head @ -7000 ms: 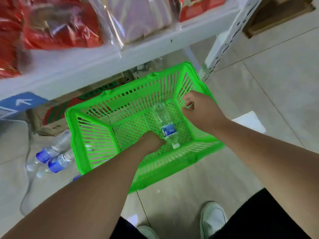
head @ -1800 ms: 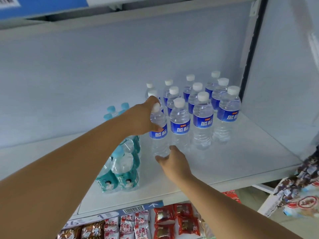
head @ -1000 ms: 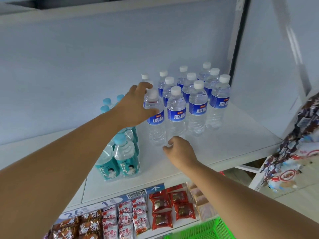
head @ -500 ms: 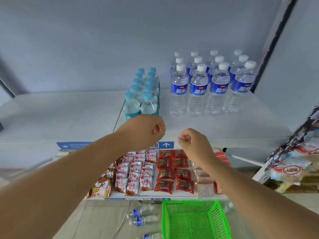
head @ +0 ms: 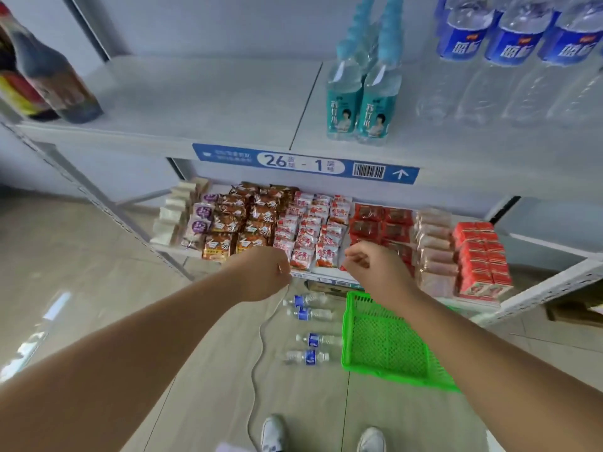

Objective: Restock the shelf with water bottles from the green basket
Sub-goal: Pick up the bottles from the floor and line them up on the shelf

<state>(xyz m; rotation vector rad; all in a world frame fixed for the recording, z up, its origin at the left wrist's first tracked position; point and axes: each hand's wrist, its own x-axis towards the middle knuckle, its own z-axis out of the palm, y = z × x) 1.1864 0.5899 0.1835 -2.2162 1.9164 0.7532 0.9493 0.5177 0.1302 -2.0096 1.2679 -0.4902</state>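
water bottles (head: 509, 44) with blue labels upright in a row at right end of upper shelf (head: 195, 102), beside teal-labelled bottles (head: 359, 102). four more bottles (head: 310, 331) flat on floor, just left of green basket (head: 388, 347); basket interior bare where visible. left hand (head: 264, 272) and right hand (head: 372, 265) both loosely fisted, grip on nothing, held apart before snack shelf (head: 326, 223).

The blue-labelled water bottles (head: 512, 60) on the shelf lose their caps to the top edge. The right arm hides the green basket (head: 385, 344)'s far corner (contents partly unseen). The dark bottle (head: 49, 76) is blurred.
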